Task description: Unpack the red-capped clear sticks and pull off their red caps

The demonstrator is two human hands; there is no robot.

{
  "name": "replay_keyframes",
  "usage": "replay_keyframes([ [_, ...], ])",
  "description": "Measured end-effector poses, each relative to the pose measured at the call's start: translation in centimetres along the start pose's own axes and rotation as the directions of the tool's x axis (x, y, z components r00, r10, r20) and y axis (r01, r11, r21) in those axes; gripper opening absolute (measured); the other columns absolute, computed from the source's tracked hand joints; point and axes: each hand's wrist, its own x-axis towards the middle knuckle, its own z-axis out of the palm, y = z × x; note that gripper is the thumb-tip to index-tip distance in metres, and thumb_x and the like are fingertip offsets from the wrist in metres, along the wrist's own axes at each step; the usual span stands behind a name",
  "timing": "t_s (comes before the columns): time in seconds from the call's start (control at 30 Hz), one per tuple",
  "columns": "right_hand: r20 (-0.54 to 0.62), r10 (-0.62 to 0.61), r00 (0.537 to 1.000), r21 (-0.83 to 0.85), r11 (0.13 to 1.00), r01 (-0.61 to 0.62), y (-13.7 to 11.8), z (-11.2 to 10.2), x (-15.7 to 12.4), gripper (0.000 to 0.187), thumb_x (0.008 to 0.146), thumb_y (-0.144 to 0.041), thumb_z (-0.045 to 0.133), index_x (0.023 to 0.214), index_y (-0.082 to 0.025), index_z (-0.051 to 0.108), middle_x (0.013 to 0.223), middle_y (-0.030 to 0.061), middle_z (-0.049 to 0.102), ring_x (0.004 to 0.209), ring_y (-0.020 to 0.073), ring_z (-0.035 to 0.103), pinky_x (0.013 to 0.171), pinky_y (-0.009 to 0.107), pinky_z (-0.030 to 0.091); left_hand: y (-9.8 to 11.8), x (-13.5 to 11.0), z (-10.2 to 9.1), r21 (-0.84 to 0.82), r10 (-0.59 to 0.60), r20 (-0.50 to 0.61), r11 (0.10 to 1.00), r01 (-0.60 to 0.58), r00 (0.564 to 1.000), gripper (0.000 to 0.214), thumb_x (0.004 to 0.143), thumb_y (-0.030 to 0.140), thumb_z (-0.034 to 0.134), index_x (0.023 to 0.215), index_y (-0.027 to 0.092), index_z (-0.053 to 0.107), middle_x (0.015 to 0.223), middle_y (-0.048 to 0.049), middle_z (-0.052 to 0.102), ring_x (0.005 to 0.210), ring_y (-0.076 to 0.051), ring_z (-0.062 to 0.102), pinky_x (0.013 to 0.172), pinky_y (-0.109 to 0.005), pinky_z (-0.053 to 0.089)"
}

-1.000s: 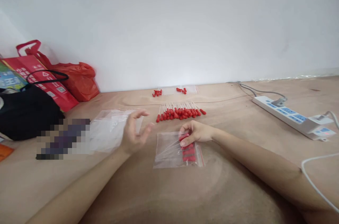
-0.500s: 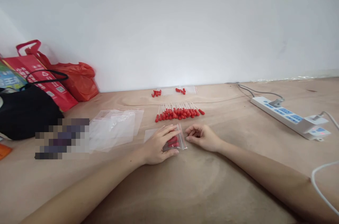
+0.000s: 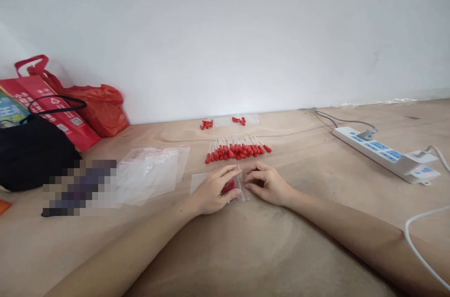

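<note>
If the left hand [image 3: 213, 192], thumb and fingers apart over the clear bag [image 3: 241, 183], slips, red pieces [image 3: 229, 187] might spill toward the right hand [image 3: 270, 187], whose curled grip I can't tell.

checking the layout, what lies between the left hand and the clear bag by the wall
In the head view, a row of red-ended rods lies on the tabletop between the left hand and the clear bag by the wall.

The clear bag [image 3: 241, 182] lies flat, well short of the desk's [image 3: 253, 245] far edge, red-striped mouth facing right. Red pieces [image 3: 228, 187] show inside.
</note>
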Motion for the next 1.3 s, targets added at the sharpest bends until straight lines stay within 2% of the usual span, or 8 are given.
replay_keyframes([
  [0.3, -0.003, 0.037, 0.999, 0.033, 0.999, -0.037, 0.06, -0.02, 0.03, 0.010, 0.072, -0.017, 0.058, 0.080, -0.019, 0.064, 0.085, 0.0043, 0.056, 0.073, 0.0120, 0.053, 0.061, 0.024, 0.046, -0.05, 0.02, 0.06, 0.009, -0.018, 0.001, 1.000, 0.018, 1.000, 0.048, 0.083, 0.040, 0.046, 0.126, 0.020, 0.039, 0.133, -0.0090, 0.039, 0.121, -0.022, 0.038, 0.100, -0.040, 0.034],
  [0.53, -0.007, -0.141, 0.990, -0.093, 0.986, 0.140, 0.04, 0.05, 0.03, 0.014, 0.074, -0.014, 0.054, 0.082, -0.021, 0.064, 0.082, 0.0041, 0.056, 0.077, 0.0134, 0.052, 0.068, 0.027, 0.045, -0.16, 0.14, 0.07, -0.003, 0.004, -0.004, 1.000, -0.004, 1.000, 0.046, 0.082, 0.040, 0.047, 0.124, 0.020, 0.042, 0.132, -0.0091, 0.040, 0.121, -0.022, 0.039, 0.100, -0.039, 0.034],
  [0.7, -0.057, -0.106, 0.993, -0.184, 0.978, 0.094, 0.28, 0.03, 0.11, 0.015, 0.071, -0.022, 0.062, 0.086, -0.021, 0.062, 0.085, 0.0044, 0.058, 0.079, 0.0160, 0.052, 0.071, 0.032, 0.044, -0.18, 0.06, 0.14, 0.004, 0.001, -0.012, 1.000, -0.001, 1.000, 0.046, 0.082, 0.040, 0.047, 0.124, 0.022, 0.042, 0.132, -0.0084, 0.040, 0.120, -0.023, 0.039, 0.099, -0.040, 0.035],
  [0.8, -0.047, -0.104, 0.993, -0.220, 0.971, 0.092, 0.30, 0.04, 0.15, 0.014, 0.072, -0.027, 0.062, 0.085, -0.022, 0.063, 0.083, 0.0041, 0.058, 0.077, 0.0159, 0.052, 0.070, 0.032, 0.042, -0.19, 0.03, 0.15, 0.002, -0.008, -0.011, 1.000, 0.009, 1.000, 0.046, 0.082, 0.040, 0.047, 0.124, 0.021, 0.042, 0.133, -0.0088, 0.039, 0.121, -0.023, 0.039, 0.100, -0.040, 0.034],
  [0.93, -0.014, -0.152, 0.988, -0.244, 0.959, 0.144, 0.20, 0.13, 0.14, 0.012, 0.074, -0.030, 0.061, 0.084, -0.023, 0.064, 0.082, 0.0033, 0.058, 0.076, 0.0152, 0.050, 0.070, 0.031, 0.039, -0.25, 0.09, 0.18, -0.013, -0.013, -0.010, 1.000, 0.013, 1.000, 0.047, 0.082, 0.040, 0.048, 0.124, 0.020, 0.043, 0.133, -0.0095, 0.039, 0.121, -0.023, 0.038, 0.100, -0.040, 0.034],
  [1.1, -0.066, -0.220, 0.973, -0.330, 0.925, 0.186, 0.39, 0.37, 0.29, 0.013, 0.076, -0.026, 0.058, 0.087, -0.025, 0.064, 0.080, 0.0027, 0.059, 0.074, 0.0146, 0.048, 0.068, 0.030, 0.035, -0.31, 0.18, 0.22, -0.035, 0.026, -0.038, 0.999, -0.028, 0.999, 0.043, 0.081, 0.036, 0.050, 0.121, 0.021, 0.045, 0.130, -0.0093, 0.042, 0.118, -0.022, 0.042, 0.099, -0.039, 0.036],
  [1.3, -0.076, -0.279, 0.957, -0.417, 0.881, 0.224, 0.26, 0.38, 0.57, 0.012, 0.078, -0.024, 0.054, 0.071, -0.024, 0.064, 0.073, 0.0017, 0.058, 0.071, 0.0142, 0.044, 0.063, 0.029, 0.030, -0.38, 0.23, 0.28, -0.043, 0.042, -0.045, 0.998, -0.044, 0.998, 0.041, 0.081, 0.035, 0.050, 0.119, 0.022, 0.047, 0.128, -0.0085, 0.044, 0.116, -0.022, 0.043, 0.098, -0.039, 0.036],
])
